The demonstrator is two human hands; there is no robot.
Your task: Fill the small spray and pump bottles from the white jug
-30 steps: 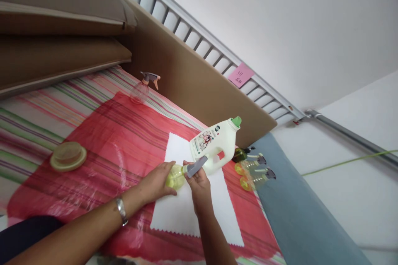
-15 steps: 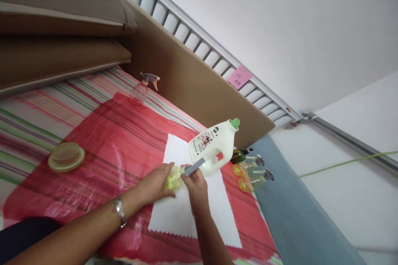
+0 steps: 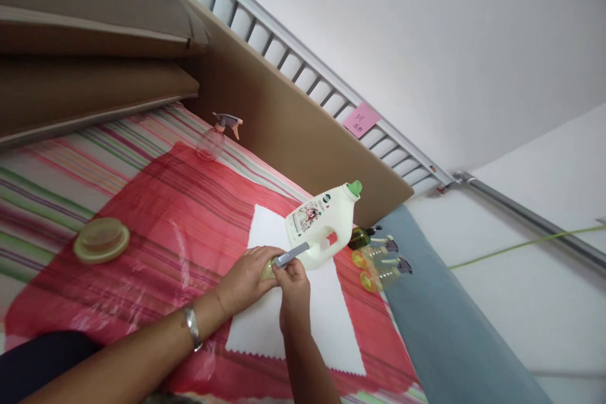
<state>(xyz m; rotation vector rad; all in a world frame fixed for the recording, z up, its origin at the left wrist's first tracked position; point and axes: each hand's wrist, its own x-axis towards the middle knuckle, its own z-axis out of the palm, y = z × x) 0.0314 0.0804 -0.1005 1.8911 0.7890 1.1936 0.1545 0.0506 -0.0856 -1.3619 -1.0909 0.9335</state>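
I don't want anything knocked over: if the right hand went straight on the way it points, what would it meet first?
Past the grey spray head it touches, the right hand would probably meet the white jug first; the depth between them is unclear from this view.

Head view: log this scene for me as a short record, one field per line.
Left hand: around a yellow bottle, mostly hiding it
Right hand: fingers at its grey spray head
Under the hands: white cloth on a red sheet
Jug: white, green top, just beyond the hands
Left: pale round container
Upper left: pink spray bottle
Right of jug: dark bottle, two yellow-based spray bottles
Background: pink note
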